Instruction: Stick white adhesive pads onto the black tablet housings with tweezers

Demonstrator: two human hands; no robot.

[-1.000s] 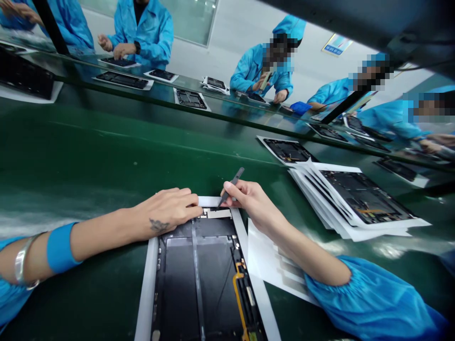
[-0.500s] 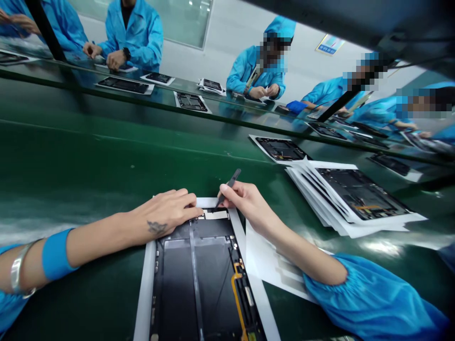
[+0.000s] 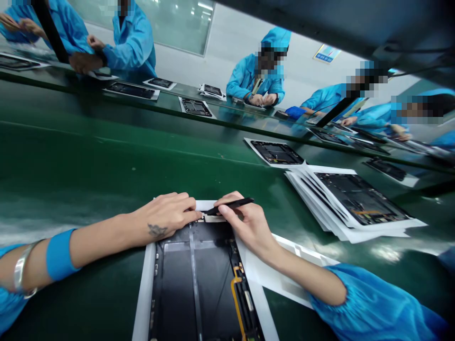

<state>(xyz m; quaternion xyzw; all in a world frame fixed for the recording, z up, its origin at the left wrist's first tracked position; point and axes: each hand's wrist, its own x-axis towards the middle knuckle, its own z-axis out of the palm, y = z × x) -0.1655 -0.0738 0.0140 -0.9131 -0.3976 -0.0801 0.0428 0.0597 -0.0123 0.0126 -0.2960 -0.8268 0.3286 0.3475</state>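
An open tablet housing [image 3: 177, 284], black inside with an orange flex cable [image 3: 236, 289] along its right side, lies on a white sheet [image 3: 265, 308] in front of me. My left hand [image 3: 172, 212] rests on its top left edge, fingers bent and closed against it, thumb tip by a pale strip [image 3: 216, 219]. Dark tweezers [image 3: 234, 204] are pinched in my right hand [image 3: 250, 227] at the top right of the housing. They lean nearly flat, tips pointing left at the strip, close to my left thumb. Whether the tips grip anything is too small to tell.
To the right stands a stack of tablet housings [image 3: 359, 199] between white sheets, with another housing [image 3: 275, 152] behind it. White sheets [image 3: 298, 279] lie under my right forearm. Beyond a raised ledge [image 3: 227, 124], several co-workers in blue handle similar parts.
The tweezers have tipped from steep to nearly flat, their tips shifting left toward my left thumb. My right hand turned with them. My left hand has stayed almost in place.
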